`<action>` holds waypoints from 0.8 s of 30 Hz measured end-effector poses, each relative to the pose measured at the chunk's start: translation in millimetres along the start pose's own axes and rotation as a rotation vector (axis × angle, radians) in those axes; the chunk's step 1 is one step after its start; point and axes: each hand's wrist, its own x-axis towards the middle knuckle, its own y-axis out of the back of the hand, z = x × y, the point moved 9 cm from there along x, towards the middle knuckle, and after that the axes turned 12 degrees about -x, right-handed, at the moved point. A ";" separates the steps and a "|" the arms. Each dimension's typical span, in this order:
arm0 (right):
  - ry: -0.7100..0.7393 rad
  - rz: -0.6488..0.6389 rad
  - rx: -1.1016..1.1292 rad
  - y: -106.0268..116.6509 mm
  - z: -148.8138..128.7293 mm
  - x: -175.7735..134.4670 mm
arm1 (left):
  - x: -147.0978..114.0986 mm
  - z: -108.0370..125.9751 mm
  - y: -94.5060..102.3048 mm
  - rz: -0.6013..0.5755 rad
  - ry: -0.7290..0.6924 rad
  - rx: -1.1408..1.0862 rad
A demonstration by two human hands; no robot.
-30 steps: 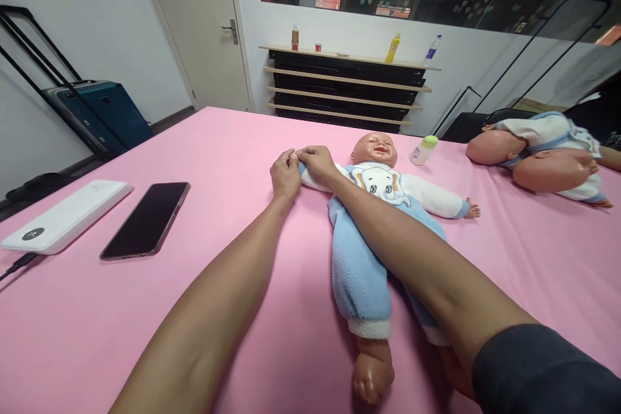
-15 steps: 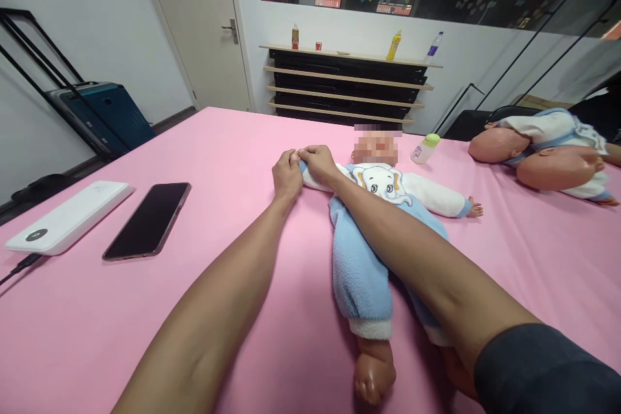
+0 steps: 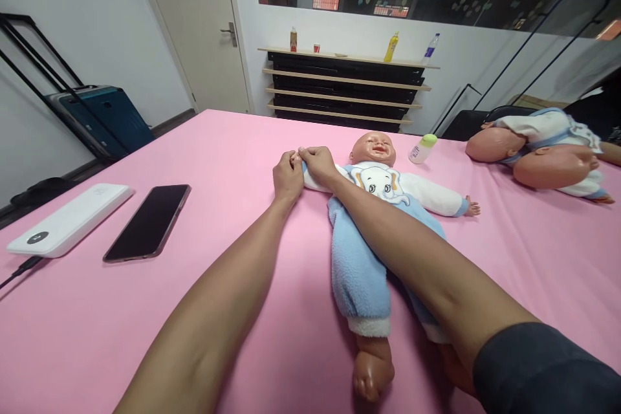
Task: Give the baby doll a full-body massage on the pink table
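A baby doll [image 3: 361, 259] in a blue and white fleece outfit with an elephant on the chest lies on its back on the pink-covered table [image 3: 257, 336]. My left hand [image 3: 288, 176] is closed around the doll's hand at the end of its outstretched arm, on the left side of the view. Right beside it, my right hand [image 3: 316, 163] grips the blue cuff of that same sleeve. My fingers mostly cover the doll's hand. My right forearm crosses over the doll's body. The doll's other arm [image 3: 434, 194] stretches out to the right.
On the left lie a phone [image 3: 148, 223] and a white power bank [image 3: 70, 220] with a cable. A green-capped bottle [image 3: 423, 149] lies beside the doll's head. More dolls [image 3: 553, 165] lie at the right. Behind the table stand a shelf [image 3: 344, 84] and a blue suitcase [image 3: 104, 119].
The view has shifted very slightly. Both hands keep their hold at the doll's hand and cuff, with hardly any movement.
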 end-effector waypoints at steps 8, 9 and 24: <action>0.003 0.232 -0.194 63.6 -35.0 -35.8 | 5.5 -26.6 11.2 0.098 0.141 0.091; 0.035 0.223 -0.213 73.7 -46.4 -48.9 | 5.6 -28.6 11.4 0.098 0.146 0.121; 0.088 0.257 -0.742 235.0 -119.0 -446.6 | -40.2 28.9 32.4 0.208 0.200 0.275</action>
